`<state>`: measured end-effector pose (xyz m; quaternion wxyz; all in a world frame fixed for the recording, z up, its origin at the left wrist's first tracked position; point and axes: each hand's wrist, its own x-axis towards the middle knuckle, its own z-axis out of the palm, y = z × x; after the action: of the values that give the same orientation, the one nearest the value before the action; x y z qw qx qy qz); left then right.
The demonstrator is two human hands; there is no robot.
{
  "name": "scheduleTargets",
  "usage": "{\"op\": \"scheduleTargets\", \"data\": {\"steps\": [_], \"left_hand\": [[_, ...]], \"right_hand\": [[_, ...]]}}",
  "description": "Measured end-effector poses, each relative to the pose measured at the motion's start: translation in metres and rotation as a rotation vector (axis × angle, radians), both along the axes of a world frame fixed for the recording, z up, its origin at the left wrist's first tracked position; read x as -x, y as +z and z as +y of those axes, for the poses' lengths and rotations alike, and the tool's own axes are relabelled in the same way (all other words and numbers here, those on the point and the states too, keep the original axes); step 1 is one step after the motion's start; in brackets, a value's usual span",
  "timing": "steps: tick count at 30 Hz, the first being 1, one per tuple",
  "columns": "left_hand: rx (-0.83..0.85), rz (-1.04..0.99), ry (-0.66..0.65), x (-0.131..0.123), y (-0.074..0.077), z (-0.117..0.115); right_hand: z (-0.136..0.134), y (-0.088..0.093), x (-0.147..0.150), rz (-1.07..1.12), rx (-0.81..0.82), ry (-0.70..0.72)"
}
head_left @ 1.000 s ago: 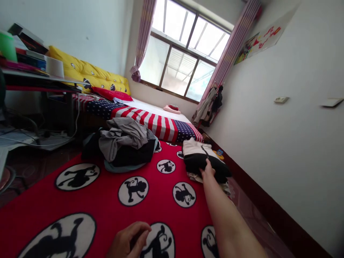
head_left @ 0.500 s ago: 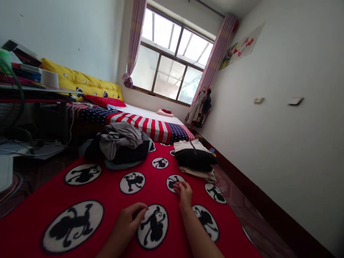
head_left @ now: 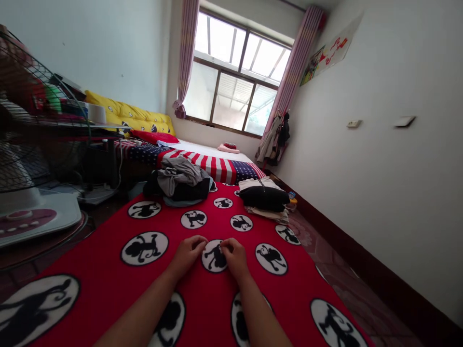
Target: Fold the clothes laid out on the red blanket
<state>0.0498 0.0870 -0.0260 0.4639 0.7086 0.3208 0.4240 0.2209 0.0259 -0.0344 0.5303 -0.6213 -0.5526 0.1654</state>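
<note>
At the far left corner of the red monkey-print cover (head_left: 202, 308) lies a loose heap of clothes (head_left: 184, 184), a grey garment (head_left: 177, 174) crumpled on top of black and pale blue cloth. It shows no clean long axis, though it spreads wider from side to side than it rises. From the hands it lies ahead, toward the far edge and a little to the left, with bare cover between.

The left hand (head_left: 190, 253) is the nearer one to this heap. It hangs around the middle of the cover, fingers bent and thumb just below their tips with a small gap, nothing seen in its grasp.

Just beside it, well apart from both piles, is the right hand (head_left: 235, 255), its fingers curled inward and turned toward the left one. No garment shows in it; whether its fingertips meet, or touch the cover, I cannot tell. A white printed circle lies between the two hands.

Farthest right, at the far right corner and close along the right edge, sits a folded stack (head_left: 265, 197), black and cream, its longer side running left to right. It lies ahead and to the right of the right hand, which is the nearer to it.
</note>
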Motion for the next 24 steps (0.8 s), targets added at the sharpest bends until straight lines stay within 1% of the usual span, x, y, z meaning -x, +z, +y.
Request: {"op": "scheduleTargets", "data": {"steps": [6,10,14,24], "left_hand": [[-0.027,0.031,0.007,0.0008,-0.0022,0.0],[0.003,0.025,0.002,0.0004,-0.0001,0.0001],[0.015,0.003,0.015,0.0001,0.0026,-0.0004],[0.009,0.0,0.022,0.001,0.0016,-0.0008]], "right_hand": [[-0.0002,0.0006,-0.0019,0.054,0.012,0.011],[0.0013,0.0003,-0.0032,0.076,0.021,0.015],[0.0006,0.0008,-0.0037,0.083,0.013,0.025],[0.0019,-0.0014,-0.0052,0.075,0.01,0.027]]}}
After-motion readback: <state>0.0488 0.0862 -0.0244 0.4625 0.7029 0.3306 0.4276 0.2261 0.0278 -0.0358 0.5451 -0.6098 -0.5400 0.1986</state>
